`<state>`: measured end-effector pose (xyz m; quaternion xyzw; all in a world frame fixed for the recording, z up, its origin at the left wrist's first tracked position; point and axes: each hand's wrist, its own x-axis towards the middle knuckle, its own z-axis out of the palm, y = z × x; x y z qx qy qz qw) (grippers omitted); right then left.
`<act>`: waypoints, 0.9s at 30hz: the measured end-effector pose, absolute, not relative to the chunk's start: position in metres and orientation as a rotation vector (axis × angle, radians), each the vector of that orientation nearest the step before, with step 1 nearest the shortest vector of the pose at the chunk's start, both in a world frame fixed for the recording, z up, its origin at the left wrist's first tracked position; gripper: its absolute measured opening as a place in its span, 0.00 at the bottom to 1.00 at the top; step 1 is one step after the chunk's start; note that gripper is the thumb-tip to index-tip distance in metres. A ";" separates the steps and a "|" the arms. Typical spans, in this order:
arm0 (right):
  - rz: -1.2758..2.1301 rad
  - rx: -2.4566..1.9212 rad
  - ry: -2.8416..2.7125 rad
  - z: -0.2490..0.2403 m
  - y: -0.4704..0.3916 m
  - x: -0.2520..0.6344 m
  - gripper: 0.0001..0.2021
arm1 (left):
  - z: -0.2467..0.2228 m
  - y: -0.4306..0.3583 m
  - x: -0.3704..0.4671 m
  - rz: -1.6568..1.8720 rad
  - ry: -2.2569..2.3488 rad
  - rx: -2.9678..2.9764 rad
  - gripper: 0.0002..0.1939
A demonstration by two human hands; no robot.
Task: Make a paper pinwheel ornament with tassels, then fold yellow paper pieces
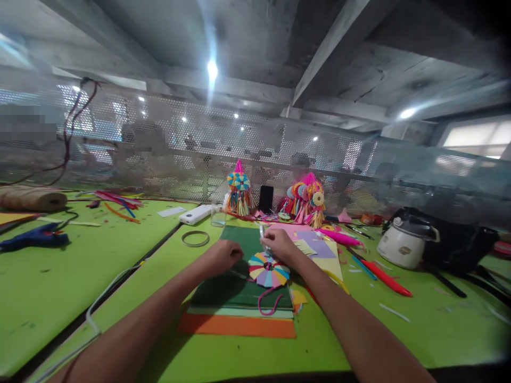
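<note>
A multicoloured pleated paper rosette [268,277] with a dark centre lies on a stack of paper whose top sheet is dark green [223,290]. A pink cord [261,311] loops out below the rosette. At the rosette's upper edge, my right hand [279,243] is closed around a slim whitish object [262,232], its kind unclear. My left hand [224,256] is just left of the rosette, over the green paper, its fingers curled together. What those fingers hold, if anything, is hidden.
Finished tasselled paper ornaments [239,186] stand at the back near a dark phone [265,199]. To the right are red-handled scissors [387,277] and a white kettle-like pot [403,247]. At left are a tape ring [195,238], a blue glue gun [35,238] and a twine roll [32,199].
</note>
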<state>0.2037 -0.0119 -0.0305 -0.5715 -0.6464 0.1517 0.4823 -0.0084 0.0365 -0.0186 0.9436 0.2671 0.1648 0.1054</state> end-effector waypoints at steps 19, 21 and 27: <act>0.377 -1.280 -1.403 -0.015 -0.019 0.196 0.11 | -0.016 0.037 -0.009 0.492 0.789 2.794 0.11; 0.244 -1.352 -1.455 -0.019 -0.013 0.196 0.08 | -0.016 0.036 -0.008 0.495 0.779 2.805 0.11; 0.037 -1.555 -1.664 -0.015 0.027 0.192 0.08 | -0.020 0.033 -0.008 0.390 0.678 2.847 0.11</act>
